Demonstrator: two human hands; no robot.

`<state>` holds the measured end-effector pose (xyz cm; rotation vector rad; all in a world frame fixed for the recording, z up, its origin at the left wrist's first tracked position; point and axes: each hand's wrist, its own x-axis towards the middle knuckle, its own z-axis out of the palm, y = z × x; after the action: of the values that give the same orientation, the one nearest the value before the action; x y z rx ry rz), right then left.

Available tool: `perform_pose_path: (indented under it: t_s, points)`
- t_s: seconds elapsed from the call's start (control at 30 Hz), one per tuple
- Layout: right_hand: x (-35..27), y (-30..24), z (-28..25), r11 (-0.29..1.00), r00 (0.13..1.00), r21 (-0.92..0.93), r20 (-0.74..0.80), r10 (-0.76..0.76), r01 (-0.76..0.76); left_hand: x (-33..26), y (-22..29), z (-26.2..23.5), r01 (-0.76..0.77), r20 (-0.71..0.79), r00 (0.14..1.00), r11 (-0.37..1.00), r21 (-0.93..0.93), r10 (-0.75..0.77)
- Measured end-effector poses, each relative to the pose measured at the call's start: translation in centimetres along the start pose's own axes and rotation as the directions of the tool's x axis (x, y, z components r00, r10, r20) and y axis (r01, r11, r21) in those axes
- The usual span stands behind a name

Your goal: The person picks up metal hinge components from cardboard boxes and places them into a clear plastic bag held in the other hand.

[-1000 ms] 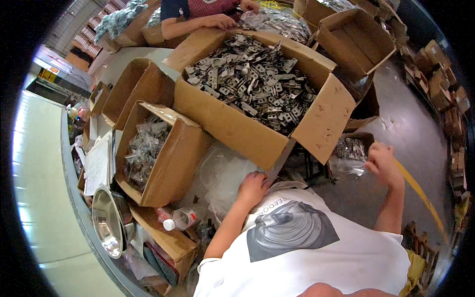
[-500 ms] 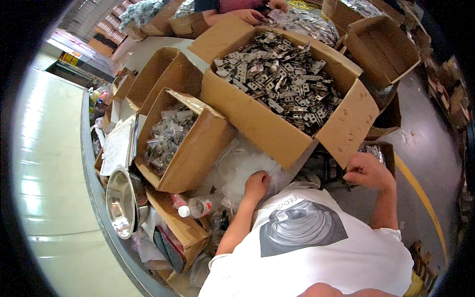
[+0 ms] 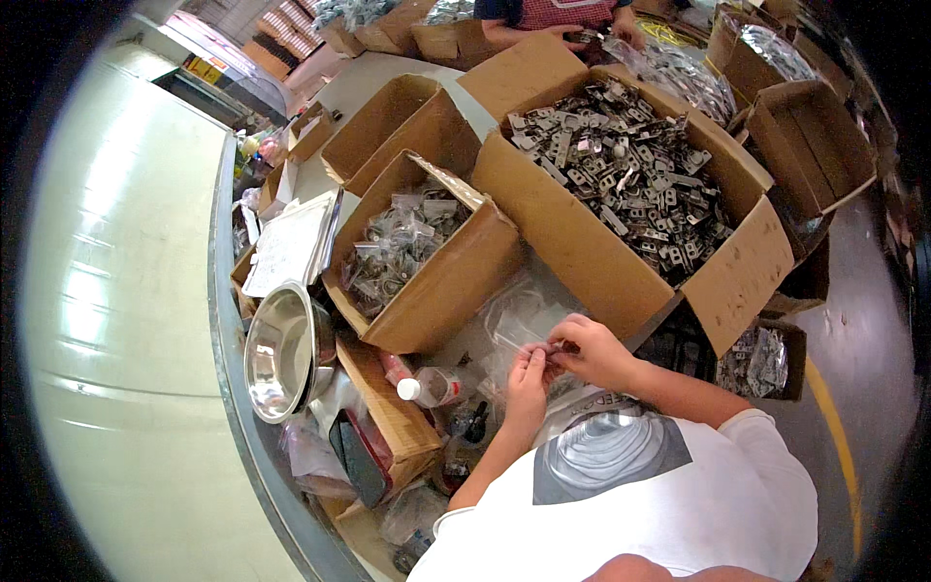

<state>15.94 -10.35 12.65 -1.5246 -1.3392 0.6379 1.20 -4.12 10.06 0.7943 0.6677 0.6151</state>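
My left hand and my right hand meet in front of my shirt, fingertips pinched together. Something small sits between them, mostly covered by the fingers, and I cannot make out what it is. Just beyond lie clear plastic bags. Past these stands a large open cardboard box heaped with small metal parts. To its left, a smaller carton holds metal parts in clear zip bags. A low box with shiny packets is under the large box's flap, beyond my right forearm.
On the left are steel bowls, papers, a plastic bottle and a dark phone-like slab. An empty-looking carton stands at far right. Across the table, a person in a red checked apron handles parts.
My right hand has come in from the right side and joined my left hand. The view has shifted, so the boxes appear farther right. The person opposite has moved their hands.
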Motion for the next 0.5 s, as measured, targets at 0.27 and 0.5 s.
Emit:
perform_pose_path:
  t_s: [0.27,0.5]
  points:
    - [-0.2,0.3,-1.6,0.994,0.997,-0.096,-0.039,-0.061,0.057,-0.2,1.1,-0.6,-0.046,-0.057,0.994,0.853,0.519,0.088]
    - [-0.8,-1.5,-1.8,0.95,0.963,-0.154,0.054,-0.265,0.27,-0.9,1.6,0.9,-0.263,0.067,0.956,0.738,0.621,0.285]
